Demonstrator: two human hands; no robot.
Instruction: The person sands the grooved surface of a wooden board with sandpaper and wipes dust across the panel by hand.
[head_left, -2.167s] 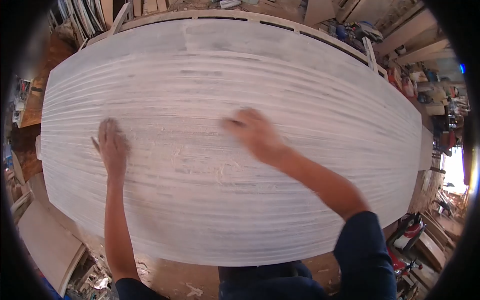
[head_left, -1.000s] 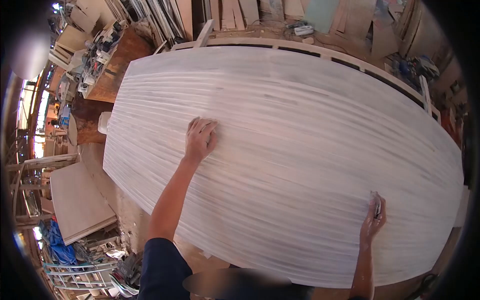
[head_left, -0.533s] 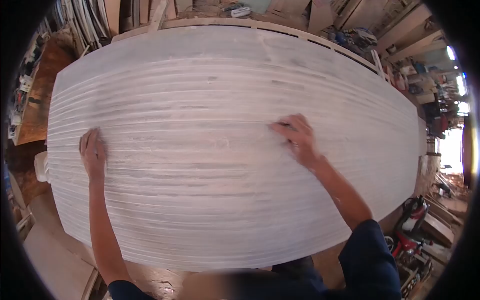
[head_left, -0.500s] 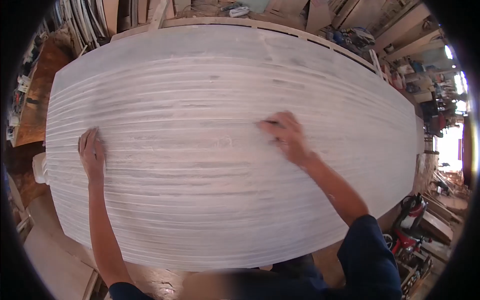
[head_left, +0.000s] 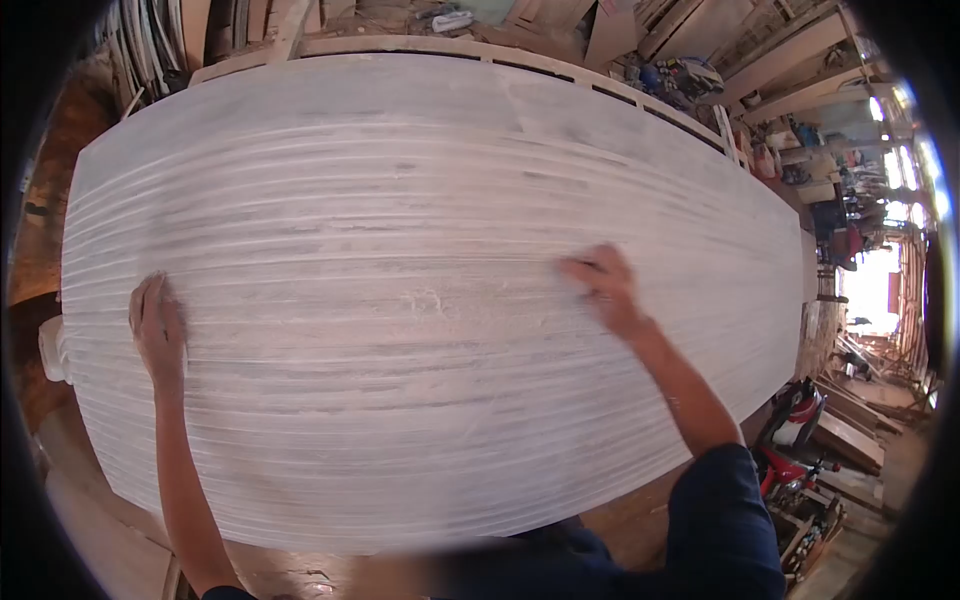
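A large pale panel with long streaks and ridges fills most of the head view. On its left part rests my left hand, fingers bent and close together, with the fingertips near the surface; what they hold, if anything, is hidden. My right hand, blurred by motion, is over the panel right of the middle. Its fingers are curled round something dark and small that I cannot make out. Between the hands, whitish crumbs or dust lie on the panel.
Behind the panel's far edge runs a wooden frame. Wood strips lean at the back left. A red motorbike stands at the lower right. Loose boards lie beyond it. A brown wooden surface is at the left.
The view has shifted a little, so the panel appears further left. My right hand has moved right across the panel relative to my left hand, which stays at about the same spot on it.
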